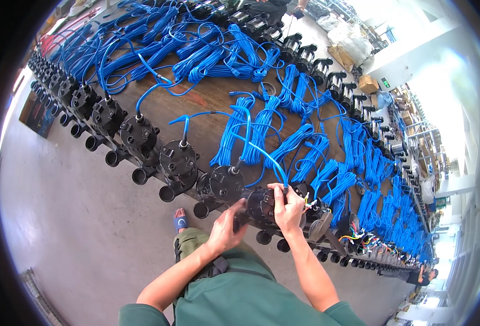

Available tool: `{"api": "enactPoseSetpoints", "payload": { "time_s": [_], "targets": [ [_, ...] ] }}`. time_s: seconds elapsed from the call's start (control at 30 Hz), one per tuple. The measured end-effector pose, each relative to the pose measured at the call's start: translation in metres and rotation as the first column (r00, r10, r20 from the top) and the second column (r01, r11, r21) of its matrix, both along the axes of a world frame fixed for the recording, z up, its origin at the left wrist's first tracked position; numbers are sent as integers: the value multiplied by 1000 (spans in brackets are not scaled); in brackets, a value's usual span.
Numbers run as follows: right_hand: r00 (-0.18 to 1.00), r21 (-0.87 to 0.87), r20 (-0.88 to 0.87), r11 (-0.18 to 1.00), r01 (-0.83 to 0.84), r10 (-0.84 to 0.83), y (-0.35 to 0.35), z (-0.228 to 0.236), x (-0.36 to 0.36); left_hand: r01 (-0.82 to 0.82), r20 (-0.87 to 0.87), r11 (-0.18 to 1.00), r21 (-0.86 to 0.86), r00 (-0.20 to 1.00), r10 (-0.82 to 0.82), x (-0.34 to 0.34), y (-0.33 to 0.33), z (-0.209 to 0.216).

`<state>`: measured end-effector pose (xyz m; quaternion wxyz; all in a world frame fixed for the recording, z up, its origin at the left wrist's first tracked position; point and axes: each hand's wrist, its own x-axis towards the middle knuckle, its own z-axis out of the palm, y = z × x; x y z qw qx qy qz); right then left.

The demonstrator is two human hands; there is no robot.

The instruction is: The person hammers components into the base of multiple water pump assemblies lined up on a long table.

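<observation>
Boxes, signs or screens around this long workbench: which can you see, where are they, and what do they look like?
Cardboard box: brown, blocky, on the floor past the bench's far right side.
Flat cardboard: brown sheets, just beyond that box.
White sacks: bulging, piled behind the cardboard.
Small sign: green and white, low on the white wall.
Screens: none visible.

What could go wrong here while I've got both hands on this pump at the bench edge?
The pump sits right at the edge of the bench, so a push from your left hand might tip it off. Your right hand pinches the blue cable; a hard pull might strain the loose coloured wires beside it or drag neighbouring coils.
</observation>
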<state>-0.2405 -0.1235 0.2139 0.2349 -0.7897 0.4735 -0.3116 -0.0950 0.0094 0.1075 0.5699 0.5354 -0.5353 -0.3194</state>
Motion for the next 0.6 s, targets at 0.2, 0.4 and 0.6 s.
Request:
{"api": "enactPoseSetpoints", "payload": {
  "time_s": [0.2, 0.4, 0.6],
  "targets": [
    [996, -180, -3, 980, -87, 88, -10, -8, -4, 159, -349, 980, 119, 931, -109, -9, -18, 22],
    [983, -57, 73, 984, -167, 171, -18, -7, -16, 285, -409, 943, 172, 892, -195, -10, -81, 60],
    [985, -50, 154, 995, 86, -77, 1, 41, -88, 197, -367, 955, 219, 924, -107, -11, -85, 33]
  ]
}}
